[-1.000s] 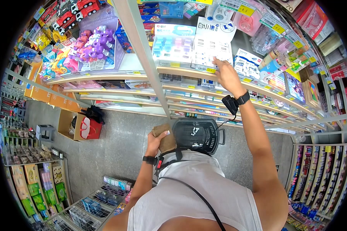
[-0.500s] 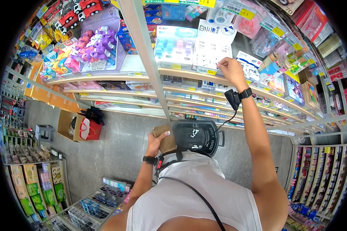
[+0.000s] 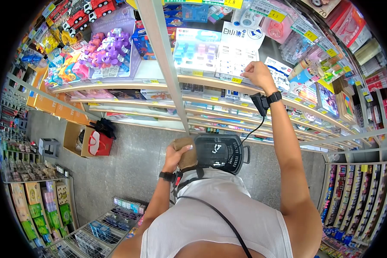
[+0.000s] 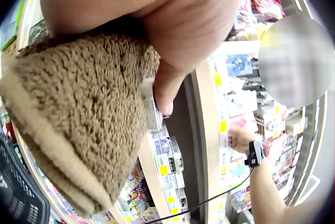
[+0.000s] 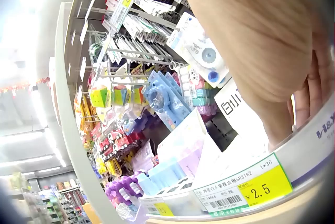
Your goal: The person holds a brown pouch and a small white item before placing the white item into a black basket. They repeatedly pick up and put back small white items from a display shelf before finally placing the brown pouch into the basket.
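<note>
My left hand (image 3: 172,158) grips a folded brown fleecy cloth (image 3: 186,160) in front of the waist. Under the left thumb, against the cloth, lies a small white block (image 4: 152,113). My right hand (image 3: 261,76) reaches to the shelf, its fingers bent at the front right of a white eraser display box (image 3: 241,45). In the right wrist view the fingertips dip behind the box's front lip, so I cannot tell whether they pinch an eraser. A dark basket (image 3: 203,150) stands below, with several small white pieces (image 3: 216,148) in it.
Left of the eraser box stands a box of blue and purple items (image 3: 196,51). A blue-and-white pack (image 3: 277,73) sits to its right. A shelf post (image 3: 159,51) separates this bay from purple toys (image 3: 109,49). A cable hangs from the right wrist camera. An open carton (image 3: 76,139) stands on the floor.
My right hand has drawn back from over the eraser box to its front right edge, its fingers bending inward. The left hand keeps its hold on the cloth, nearly still.
</note>
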A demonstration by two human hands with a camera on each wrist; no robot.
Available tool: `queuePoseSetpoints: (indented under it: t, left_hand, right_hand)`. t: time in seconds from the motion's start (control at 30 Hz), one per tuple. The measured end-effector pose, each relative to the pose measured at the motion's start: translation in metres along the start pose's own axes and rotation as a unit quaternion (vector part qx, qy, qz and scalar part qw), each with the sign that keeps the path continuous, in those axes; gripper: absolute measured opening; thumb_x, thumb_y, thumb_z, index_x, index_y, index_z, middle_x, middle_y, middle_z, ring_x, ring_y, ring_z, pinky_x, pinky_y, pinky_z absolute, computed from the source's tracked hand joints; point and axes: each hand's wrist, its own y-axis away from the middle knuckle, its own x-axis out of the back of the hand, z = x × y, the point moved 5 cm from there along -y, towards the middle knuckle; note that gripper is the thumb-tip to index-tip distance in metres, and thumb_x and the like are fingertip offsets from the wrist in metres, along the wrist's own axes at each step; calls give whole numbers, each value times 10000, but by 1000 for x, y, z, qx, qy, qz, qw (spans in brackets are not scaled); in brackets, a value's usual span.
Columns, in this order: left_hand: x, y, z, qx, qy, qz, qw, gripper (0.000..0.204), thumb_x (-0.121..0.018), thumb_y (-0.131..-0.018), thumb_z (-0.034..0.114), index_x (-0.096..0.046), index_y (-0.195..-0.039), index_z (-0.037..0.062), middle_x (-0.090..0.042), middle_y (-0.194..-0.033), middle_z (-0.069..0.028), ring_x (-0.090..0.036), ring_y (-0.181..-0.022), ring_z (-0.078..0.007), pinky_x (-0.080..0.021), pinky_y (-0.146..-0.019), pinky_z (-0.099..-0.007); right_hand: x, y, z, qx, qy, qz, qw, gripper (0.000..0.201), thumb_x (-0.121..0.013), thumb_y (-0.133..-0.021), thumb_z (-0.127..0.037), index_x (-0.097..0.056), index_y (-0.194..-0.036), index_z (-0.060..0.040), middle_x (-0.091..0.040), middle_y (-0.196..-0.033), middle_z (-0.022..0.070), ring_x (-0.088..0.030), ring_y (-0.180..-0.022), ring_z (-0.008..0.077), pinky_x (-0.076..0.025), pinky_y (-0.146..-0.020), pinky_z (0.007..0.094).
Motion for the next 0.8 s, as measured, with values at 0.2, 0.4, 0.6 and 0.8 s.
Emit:
queuePoseSetpoints:
  t: [0.2,0.4,0.6,0.8]
  left_hand:
    - [-65,-27,94,-226,-270,-198,915,768,-850,-806,130,-464,-1464,42,-663,-1302,-186,-620,-1244,-281,-480,-1059,-407]
    - [-137,-51,187,-306,-347,-231,856,1086,-867,-763,144,-214,-1628,204,-646,-1267,-282,-609,-1232,-427,-489,-1006,-453]
    - [-182,-107,208,-305,-480,-245,785,1168,-897,-690,155,-200,-1628,157,-627,-1277,-321,-596,-1198,-478,-495,-964,-491]
    - [-206,-138,218,-294,-530,-285,743,1161,-921,-651,195,-259,-1600,102,-634,-1293,-294,-608,-1204,-452,-492,-983,-481]
  right_hand:
    - [7,-3,6,31,-87,-52,994,184,-806,-829,-159,-761,-921,-6,-726,-781,104,-702,-694,188,-536,-657,323]
    - [26,-5,18,21,-156,-68,985,155,-731,-894,-100,-759,-956,38,-722,-754,85,-677,-617,131,-518,-588,274]
    - [31,-8,17,2,-105,-86,991,152,-733,-881,-93,-783,-938,38,-718,-703,83,-658,-554,133,-508,-539,289]
    - [34,-16,22,-7,-106,-118,987,163,-742,-883,-101,-782,-941,46,-708,-687,83,-648,-542,129,-497,-501,284]
